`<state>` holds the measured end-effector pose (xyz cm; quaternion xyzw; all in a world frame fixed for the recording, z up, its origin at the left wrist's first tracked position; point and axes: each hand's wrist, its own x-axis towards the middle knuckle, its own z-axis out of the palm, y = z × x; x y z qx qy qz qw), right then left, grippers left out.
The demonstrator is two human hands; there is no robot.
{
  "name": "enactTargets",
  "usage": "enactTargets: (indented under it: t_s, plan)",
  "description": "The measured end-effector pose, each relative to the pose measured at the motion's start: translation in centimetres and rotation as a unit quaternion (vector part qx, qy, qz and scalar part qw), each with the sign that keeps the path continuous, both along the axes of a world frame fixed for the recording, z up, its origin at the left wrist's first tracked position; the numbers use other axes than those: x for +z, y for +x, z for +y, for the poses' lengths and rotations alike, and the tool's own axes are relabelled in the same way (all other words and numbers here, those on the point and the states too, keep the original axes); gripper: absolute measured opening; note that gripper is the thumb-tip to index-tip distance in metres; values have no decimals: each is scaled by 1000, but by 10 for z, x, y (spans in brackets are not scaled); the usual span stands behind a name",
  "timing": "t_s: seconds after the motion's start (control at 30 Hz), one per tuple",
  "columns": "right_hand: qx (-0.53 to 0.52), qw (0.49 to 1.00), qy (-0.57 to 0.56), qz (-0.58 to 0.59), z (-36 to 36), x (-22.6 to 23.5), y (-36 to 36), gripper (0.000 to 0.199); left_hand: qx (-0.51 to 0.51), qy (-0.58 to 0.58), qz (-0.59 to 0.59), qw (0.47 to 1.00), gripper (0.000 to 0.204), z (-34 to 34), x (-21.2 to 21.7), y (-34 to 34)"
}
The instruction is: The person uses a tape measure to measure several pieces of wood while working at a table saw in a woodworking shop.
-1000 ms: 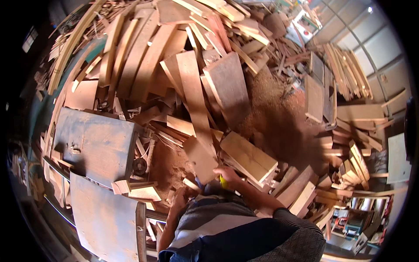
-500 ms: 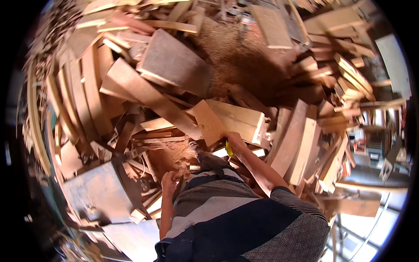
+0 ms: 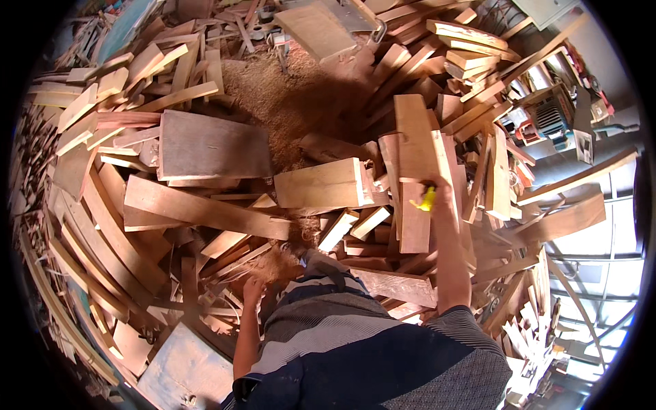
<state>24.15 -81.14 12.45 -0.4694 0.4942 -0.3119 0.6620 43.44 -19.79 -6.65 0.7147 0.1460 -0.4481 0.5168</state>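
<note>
My right hand [image 3: 437, 191] is stretched out to the right, closed on the near end of a flat wooden board [image 3: 415, 140]. A small bright yellow object [image 3: 426, 199] shows at the same hand; its kind is unclear. The held board lies over or just above several long planks, one of them a reddish plank [image 3: 415, 225] right below it. Close to my body on the left, my left hand [image 3: 253, 290] hangs low with its fingers curled. Whatever might be inside those fingers is hidden. Sawdust [image 3: 277, 263] and thin offcuts are beside it.
A thick pale block [image 3: 320, 183] and a long plank [image 3: 205, 208] lie ahead of me. Beyond is a wide grey-brown block [image 3: 215, 145] next to a sawdust heap [image 3: 253, 89]. Stacked boards curve along the left. A motor-like machine [image 3: 552, 119] stands at the far right.
My right hand has carried the board from the middle over to the planks on the right. The view has turned to the right. My left hand stays low by my side.
</note>
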Motion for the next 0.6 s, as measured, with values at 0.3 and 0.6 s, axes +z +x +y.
enactTargets:
  t_s: [0.3,0.6]
  plan:
    - [-129,987,-86,-35,-26,-83,-193,23,52,-30,37,997,19,30,-10,-23]
    - [290,848,422,135,218,-127,73,21,10,4,-82,997,25,35,16,-52]
